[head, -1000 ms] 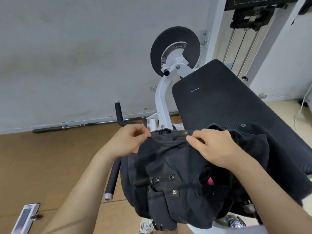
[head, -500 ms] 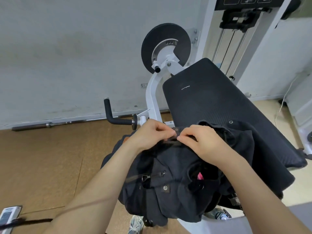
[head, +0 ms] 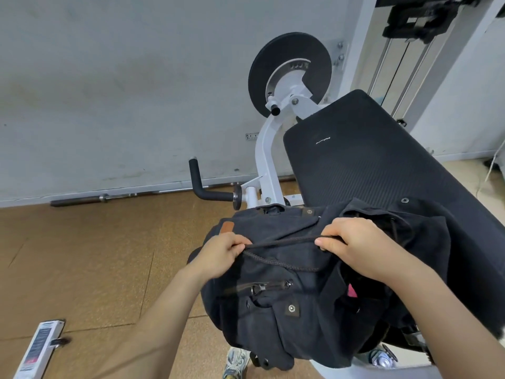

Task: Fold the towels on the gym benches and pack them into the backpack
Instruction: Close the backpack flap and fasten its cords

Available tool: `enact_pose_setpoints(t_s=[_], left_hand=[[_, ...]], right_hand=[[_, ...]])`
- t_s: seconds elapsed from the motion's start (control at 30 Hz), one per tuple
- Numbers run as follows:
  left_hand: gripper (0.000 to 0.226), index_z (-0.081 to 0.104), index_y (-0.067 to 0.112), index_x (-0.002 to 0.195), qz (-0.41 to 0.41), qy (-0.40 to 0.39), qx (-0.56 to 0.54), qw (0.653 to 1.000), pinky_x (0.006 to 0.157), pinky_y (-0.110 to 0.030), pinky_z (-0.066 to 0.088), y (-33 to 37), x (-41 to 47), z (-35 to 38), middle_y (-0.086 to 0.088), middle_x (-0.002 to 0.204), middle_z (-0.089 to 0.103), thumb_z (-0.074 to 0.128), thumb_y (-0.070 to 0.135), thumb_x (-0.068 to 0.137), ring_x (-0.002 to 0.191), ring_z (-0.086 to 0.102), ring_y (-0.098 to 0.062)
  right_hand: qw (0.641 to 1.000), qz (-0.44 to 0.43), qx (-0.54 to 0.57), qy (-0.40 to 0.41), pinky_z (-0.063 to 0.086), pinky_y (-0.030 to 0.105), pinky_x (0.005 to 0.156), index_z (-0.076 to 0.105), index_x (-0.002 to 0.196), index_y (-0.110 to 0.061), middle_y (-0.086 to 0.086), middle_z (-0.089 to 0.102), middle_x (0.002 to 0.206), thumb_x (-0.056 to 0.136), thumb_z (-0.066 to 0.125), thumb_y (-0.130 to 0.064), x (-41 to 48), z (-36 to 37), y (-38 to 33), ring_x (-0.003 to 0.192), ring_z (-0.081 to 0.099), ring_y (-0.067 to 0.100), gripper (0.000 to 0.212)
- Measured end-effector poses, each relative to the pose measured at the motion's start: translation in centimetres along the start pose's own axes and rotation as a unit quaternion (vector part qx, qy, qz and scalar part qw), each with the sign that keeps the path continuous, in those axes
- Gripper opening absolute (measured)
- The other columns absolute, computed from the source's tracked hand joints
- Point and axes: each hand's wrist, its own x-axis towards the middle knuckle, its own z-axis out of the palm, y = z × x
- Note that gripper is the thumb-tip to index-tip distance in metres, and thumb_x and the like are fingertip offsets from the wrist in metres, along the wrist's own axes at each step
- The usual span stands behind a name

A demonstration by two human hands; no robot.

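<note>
Fingers (head: 237, 242) of the left hand (head: 218, 255) are curling round one end of a dark cord (head: 284, 242). The right hand (head: 355, 242) is gripping the other end in a closed fist. Cord is running taut between the two hands, with a slack loop of it sagging just below.

Backpack (head: 287, 324), dark canvas, is lying directly under both hands. Its mouth is gaping beside the right wrist, and a pink patch (head: 352, 291) is showing inside, too hidden to identify. Backpack is resting on the near end of a black bench (head: 369, 160) and overhanging its left edge.

White frame (head: 266, 160) beyond is carrying a black disc (head: 262, 77) and a padded handle (head: 199, 184). Bar (head: 114, 197) is lying along the foot of a grey wall (head: 109, 77). Brown floor (head: 82, 255) is spreading to the left, and a shoe (head: 236, 362) is standing below the backpack.
</note>
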Motion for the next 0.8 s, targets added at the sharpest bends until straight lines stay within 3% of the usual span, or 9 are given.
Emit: enact_pose_setpoints(t_s=[0.13,0.2,0.3,0.43,0.57,0.63,0.73,0.8], left_hand=[[0.022,0.070,0.026,0.115,0.011,0.074,0.016,0.997,0.090,-0.022,0.033,-1.5,-1.1,1.5,0.016,0.095,0.050,0.057,0.027,0.097,0.098,0.044,-0.008],[0.017,0.066,0.025,0.102,0.010,0.079,0.031,0.996,0.089,-0.027,0.038,-1.7,-1.7,2.2,0.008,0.095,0.050,0.050,0.028,0.100,0.095,0.047,-0.013],[0.022,0.050,0.026,0.082,-0.036,0.126,-0.040,0.991,0.069,-0.038,0.047,-1.1,-1.9,1.1,0.004,0.079,0.056,0.042,0.022,0.102,0.071,0.055,-0.016],[0.018,0.056,0.010,0.089,-0.075,0.328,-0.077,0.938,0.061,-0.030,0.034,-0.8,-1.3,-4.9,-0.001,0.075,0.059,0.043,0.013,0.102,0.068,0.050,-0.020],[0.023,0.062,0.008,0.100,-0.183,0.412,-0.101,0.887,0.071,-0.030,0.036,-4.3,-0.7,-9.0,-0.010,0.095,0.063,0.042,0.018,0.103,0.086,0.053,-0.026],[0.024,0.064,0.011,0.104,-0.253,0.395,-0.118,0.876,0.075,-0.035,0.043,-6.7,-0.8,-8.6,-0.012,0.102,0.066,0.042,0.021,0.103,0.090,0.057,-0.032],[0.021,0.065,0.020,0.102,-0.329,0.256,-0.073,0.906,0.072,-0.035,0.050,-7.6,-1.1,-5.7,-0.011,0.103,0.066,0.044,0.018,0.100,0.082,0.060,-0.029],[0.026,0.066,0.026,0.099,-0.258,0.240,0.024,0.935,0.084,-0.037,0.049,-5.5,-1.1,-3.6,-0.007,0.115,0.061,0.047,0.008,0.094,0.099,0.058,-0.028]], right_hand=[[0.999,0.004,0.043,0.020,0.046,0.035,0.079,0.069,0.079,-0.014,0.000,0.060,0.076,0.093,0.057,-0.040,0.0,0.3,0.8,0.078,0.056,0.015,0.032],[0.998,-0.003,0.059,0.038,0.047,0.036,0.079,0.071,0.079,-0.015,-0.001,0.061,0.076,0.091,0.060,-0.039,0.0,0.5,0.9,0.078,0.057,0.013,0.029],[0.997,-0.010,0.070,0.028,0.044,0.032,0.083,0.073,0.085,-0.024,-0.008,0.062,0.078,0.091,0.062,-0.037,0.0,0.6,1.0,0.082,0.057,0.007,0.019],[0.999,-0.009,0.022,-0.034,0.043,0.032,0.085,0.066,0.084,-0.027,-0.011,0.065,0.082,0.095,0.053,-0.042,0.1,1.0,0.5,0.085,0.057,0.010,0.023],[0.998,-0.010,-0.032,-0.061,0.043,0.033,0.084,0.059,0.085,-0.026,-0.012,0.062,0.082,0.097,0.048,-0.043,0.2,1.1,-0.6,0.083,0.056,0.011,0.023],[0.995,-0.007,-0.065,-0.080,0.041,0.033,0.086,0.052,0.080,-0.028,-0.013,0.055,0.076,0.096,0.047,-0.046,0.3,1.1,-1.0,0.081,0.051,0.013,0.025],[0.989,0.007,-0.102,-0.108,0.038,0.035,0.084,0.043,0.069,-0.027,-0.011,0.048,0.072,0.097,0.044,-0.047,0.7,1.1,-1.4,0.080,0.048,0.015,0.034],[0.991,0.005,-0.078,-0.110,0.035,0.034,0.081,0.046,0.069,-0.022,-0.009,0.049,0.073,0.098,0.045,-0.043,0.7,1.1,-1.3,0.081,0.048,0.015,0.035]])
